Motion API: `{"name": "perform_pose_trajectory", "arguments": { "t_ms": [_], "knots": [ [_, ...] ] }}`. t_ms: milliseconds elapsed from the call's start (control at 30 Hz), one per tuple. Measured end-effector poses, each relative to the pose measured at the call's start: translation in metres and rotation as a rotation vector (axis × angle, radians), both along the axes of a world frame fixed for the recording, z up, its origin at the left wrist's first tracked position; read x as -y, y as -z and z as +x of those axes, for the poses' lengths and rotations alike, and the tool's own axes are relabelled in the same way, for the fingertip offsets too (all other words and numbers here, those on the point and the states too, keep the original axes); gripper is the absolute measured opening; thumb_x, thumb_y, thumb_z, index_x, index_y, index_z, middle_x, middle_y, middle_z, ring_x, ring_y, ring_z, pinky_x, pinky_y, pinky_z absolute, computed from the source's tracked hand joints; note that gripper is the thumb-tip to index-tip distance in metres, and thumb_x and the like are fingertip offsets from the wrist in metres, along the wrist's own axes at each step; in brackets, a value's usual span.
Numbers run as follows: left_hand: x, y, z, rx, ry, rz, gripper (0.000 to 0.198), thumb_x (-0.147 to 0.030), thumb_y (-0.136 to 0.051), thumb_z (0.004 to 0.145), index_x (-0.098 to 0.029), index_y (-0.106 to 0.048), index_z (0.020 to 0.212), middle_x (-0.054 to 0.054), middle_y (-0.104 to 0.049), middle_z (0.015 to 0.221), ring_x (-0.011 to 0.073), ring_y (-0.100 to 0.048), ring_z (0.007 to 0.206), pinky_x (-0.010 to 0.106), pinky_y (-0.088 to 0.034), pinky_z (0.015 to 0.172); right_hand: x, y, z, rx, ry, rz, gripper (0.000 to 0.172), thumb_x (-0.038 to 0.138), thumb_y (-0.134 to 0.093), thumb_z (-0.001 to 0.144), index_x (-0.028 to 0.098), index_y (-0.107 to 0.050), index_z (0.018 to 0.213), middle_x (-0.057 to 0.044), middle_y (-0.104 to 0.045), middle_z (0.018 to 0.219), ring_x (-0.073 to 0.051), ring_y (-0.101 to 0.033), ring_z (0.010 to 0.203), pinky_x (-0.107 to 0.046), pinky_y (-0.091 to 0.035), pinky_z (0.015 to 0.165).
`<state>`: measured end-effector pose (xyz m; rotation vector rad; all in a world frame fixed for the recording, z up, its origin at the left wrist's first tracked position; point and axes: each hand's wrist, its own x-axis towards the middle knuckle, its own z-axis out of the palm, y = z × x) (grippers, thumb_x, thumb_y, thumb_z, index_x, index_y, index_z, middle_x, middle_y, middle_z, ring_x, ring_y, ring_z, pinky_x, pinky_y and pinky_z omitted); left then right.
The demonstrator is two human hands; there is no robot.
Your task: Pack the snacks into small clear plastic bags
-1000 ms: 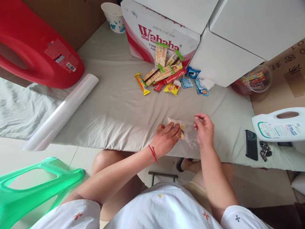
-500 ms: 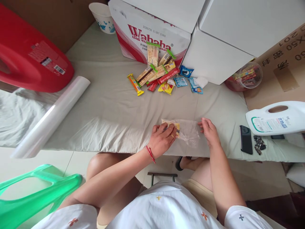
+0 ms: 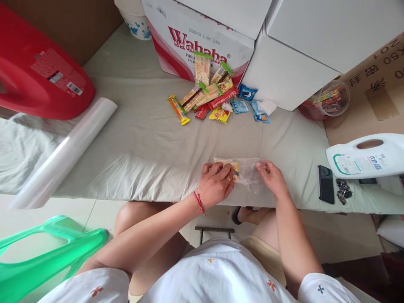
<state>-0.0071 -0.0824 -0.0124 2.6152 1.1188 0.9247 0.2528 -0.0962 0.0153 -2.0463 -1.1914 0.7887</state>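
Observation:
A clear plastic bag [image 3: 249, 171] lies near the front edge of the covered surface, with a yellow snack packet [image 3: 236, 167] in its left part. My left hand [image 3: 217, 181] bends its fingers over the packet and holds it down through the film; the hand hides much of it. At the bag's right end, my right hand [image 3: 272, 176] is closed, its thumb and fingers pinching the film. Farther back, several wrapped snack bars [image 3: 202, 99] are heaped against a white and red Wahaha carton [image 3: 195, 42]. Small blue packets [image 3: 241, 107] lie to the right of the heap.
A roll of clear film [image 3: 66, 151] and a big red jug [image 3: 47, 75] occupy the left side. On the right are a white detergent bottle [image 3: 366, 158], a phone [image 3: 326, 184], keys [image 3: 343, 191] and a tub of snacks [image 3: 331, 101]. A green stool [image 3: 63, 240] stands below left.
My right hand has moved slightly left and taken hold of the bag's right end. The left hand stays over the snack packet. The view has shifted a little.

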Motion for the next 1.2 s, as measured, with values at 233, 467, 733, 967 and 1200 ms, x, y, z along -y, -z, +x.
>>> {"name": "perform_pose_trajectory", "arguments": {
  "t_ms": [233, 467, 733, 967, 1200],
  "knots": [
    [-0.001, -0.002, 0.000, 0.035, -0.026, -0.019, 0.032, -0.027, -0.057, 0.101, -0.020, -0.075, 0.127, 0.009, -0.076, 0.130, 0.0312, -0.059, 0.112, 0.048, -0.039, 0.089, 0.012, 0.003, -0.005, -0.132, 0.009, 0.001, 0.044, 0.066, -0.070, 0.081, 0.022, -0.067, 0.085, -0.002, -0.065, 0.074, -0.018, -0.056, 0.066, -0.031, -0.044, 0.061],
    [0.000, -0.002, -0.003, 0.063, -0.048, -0.066, 0.033, -0.030, -0.056, 0.103, -0.022, -0.076, 0.128, 0.008, -0.076, 0.129, 0.0295, -0.059, 0.111, 0.046, -0.041, 0.089, 0.075, -0.011, -0.001, 0.437, -0.283, 0.441, 0.025, 0.047, -0.070, 0.096, 0.023, -0.073, 0.099, -0.009, -0.067, 0.101, -0.025, -0.060, 0.097, -0.041, -0.052, 0.088],
    [-0.003, 0.002, -0.001, 0.113, -0.072, -0.043, 0.031, -0.031, -0.058, 0.102, -0.021, -0.078, 0.125, 0.006, -0.078, 0.127, 0.0290, -0.059, 0.110, 0.045, -0.042, 0.088, 0.093, 0.030, -0.015, 0.465, -0.264, 0.426, 0.021, 0.040, -0.070, 0.098, 0.026, -0.082, 0.108, -0.013, -0.064, 0.113, -0.026, -0.060, 0.100, -0.044, -0.055, 0.087],
    [-0.004, 0.002, -0.002, 0.153, -0.065, -0.024, 0.030, -0.030, -0.060, 0.102, -0.020, -0.078, 0.123, 0.005, -0.079, 0.125, 0.0277, -0.059, 0.108, 0.045, -0.043, 0.089, 0.066, 0.016, 0.016, -0.230, -0.144, 0.149, 0.031, 0.055, -0.074, 0.091, 0.024, -0.078, 0.093, -0.008, -0.077, 0.101, -0.022, -0.069, 0.090, -0.034, -0.054, 0.078],
    [-0.004, 0.003, -0.006, 0.062, -0.048, -0.052, 0.032, -0.033, -0.058, 0.104, -0.024, -0.076, 0.128, 0.008, -0.077, 0.128, 0.0291, -0.060, 0.111, 0.047, -0.040, 0.092, 0.040, 0.006, 0.015, -0.371, 0.036, -0.080, 0.046, 0.061, -0.087, 0.069, 0.020, -0.071, 0.082, -0.002, -0.071, 0.069, -0.011, -0.044, 0.052, -0.027, -0.033, 0.051]
  ]
}}
